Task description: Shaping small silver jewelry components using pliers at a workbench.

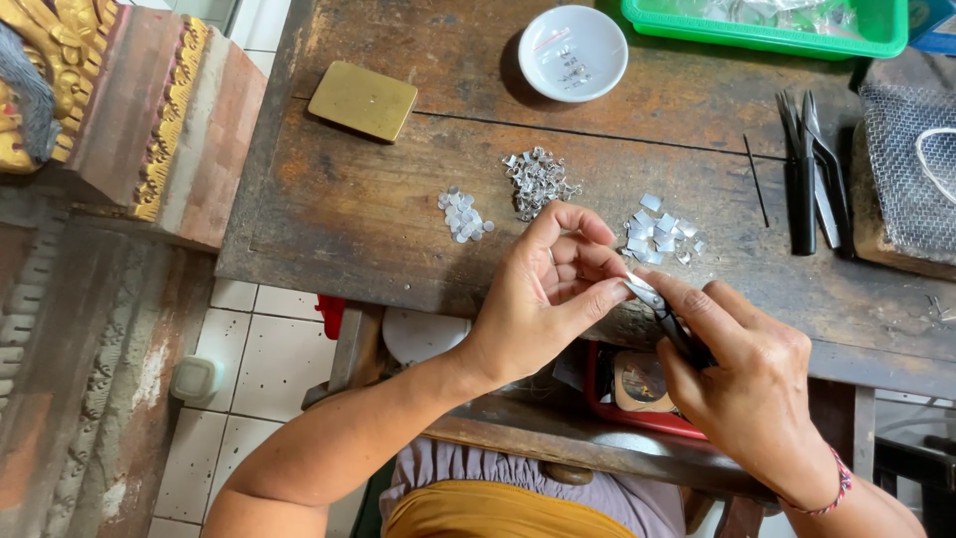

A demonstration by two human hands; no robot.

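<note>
Pliers meeting a small silver piece at the bench edge

Your right hand (752,384) grips the dark pliers (669,321), long axis slanting up-left, tips at the tiny pale metal piece (629,284) pinched in your left hand (546,299) fingers, over the wooden table (398,199) front edge.

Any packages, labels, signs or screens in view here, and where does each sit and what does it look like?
Clear plastic bags: inside the green plastic tray at the bench's far edge, crumpled, contents unclear.
Blue box corner: right of that tray, mostly cut off.
No signs or screens show.
</note>
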